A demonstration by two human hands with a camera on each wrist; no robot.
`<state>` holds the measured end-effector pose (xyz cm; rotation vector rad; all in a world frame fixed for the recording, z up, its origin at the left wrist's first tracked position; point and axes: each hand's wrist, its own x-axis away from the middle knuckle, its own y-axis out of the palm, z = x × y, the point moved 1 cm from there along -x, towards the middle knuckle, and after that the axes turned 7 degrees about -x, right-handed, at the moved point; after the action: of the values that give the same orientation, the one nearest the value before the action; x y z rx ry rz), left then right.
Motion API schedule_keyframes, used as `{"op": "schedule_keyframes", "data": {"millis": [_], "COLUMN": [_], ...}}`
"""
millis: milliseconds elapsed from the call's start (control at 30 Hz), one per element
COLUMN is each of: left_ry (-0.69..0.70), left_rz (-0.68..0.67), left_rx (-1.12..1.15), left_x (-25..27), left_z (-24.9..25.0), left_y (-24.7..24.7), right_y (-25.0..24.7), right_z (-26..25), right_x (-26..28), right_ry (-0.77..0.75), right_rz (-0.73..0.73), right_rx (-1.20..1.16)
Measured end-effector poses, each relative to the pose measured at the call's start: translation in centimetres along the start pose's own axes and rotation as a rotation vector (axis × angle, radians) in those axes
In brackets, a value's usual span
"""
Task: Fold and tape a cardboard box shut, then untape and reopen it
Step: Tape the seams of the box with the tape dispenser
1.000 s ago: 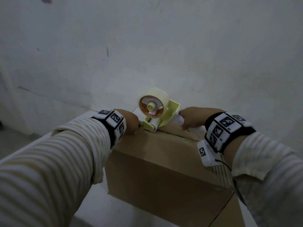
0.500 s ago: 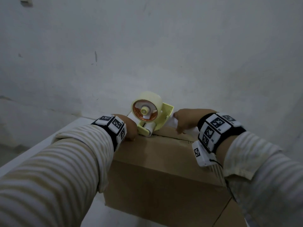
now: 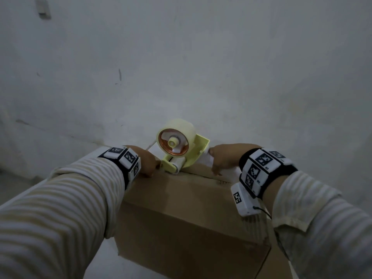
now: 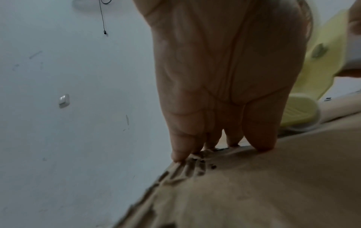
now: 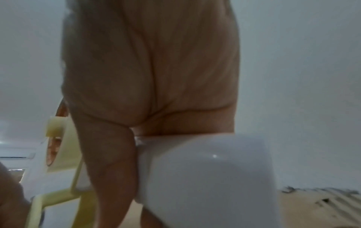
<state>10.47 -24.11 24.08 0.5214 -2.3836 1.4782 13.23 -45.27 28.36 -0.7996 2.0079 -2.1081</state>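
A brown cardboard box (image 3: 181, 214) stands closed in front of me. At its far top edge a yellow tape dispenser (image 3: 181, 150) with a clear tape roll sits with its roller on the seam. My right hand (image 3: 216, 164) grips the dispenser's white handle (image 5: 205, 169); its fingertips are hidden behind the handle. My left hand (image 3: 149, 168) is just left of the roller, its straight fingers (image 4: 259, 138) pressing down on the box top (image 4: 254, 192) at the torn far corner. Only the dispenser's yellow frame (image 4: 322, 50) shows beside that hand.
A grey-white wall (image 3: 181, 57) rises close behind the box, with a switch (image 3: 43, 9) at upper left. The box rests on a white surface (image 3: 100, 262). Torn, ridged cardboard (image 5: 322, 199) shows along the box's far edge.
The head view has shifted slightly. Both hands and the dispenser stay at the box's far edge, about where they were.
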Motion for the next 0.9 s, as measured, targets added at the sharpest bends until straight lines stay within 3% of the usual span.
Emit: {"op": "schedule_keyframes", "data": {"millis": [133,300,467,700,900], "left_ry": [0.023,-0.055,-0.125,-0.083,-0.108], "left_rz": [-0.049,-0.077,-0.072,-0.026,-0.008], "left_rx": [-0.089,0.039,0.216,0.451,0.582], "left_x": [0.4,1.3,2.1,1.1,2.0], "left_z": [0.8,1.6,5.0,9.9,10.3], "left_y": [-0.4,-1.1,-1.5,-1.8,-2.4], "right_y": [-0.3,0.9,1.6,2.5,3.5], "right_z": [3.9,7.8,7.7,8.2,8.6], "right_x": [1.9,3.2,3.6,3.7,4.3], "right_ry": [0.036,-0.021,-0.137,-0.197,-0.233], "right_rz": [-0.06,-0.035,0.035,0.156,0.173], "right_rx": [0.008,-0.062,-0.166,-0.245,-0.236]}}
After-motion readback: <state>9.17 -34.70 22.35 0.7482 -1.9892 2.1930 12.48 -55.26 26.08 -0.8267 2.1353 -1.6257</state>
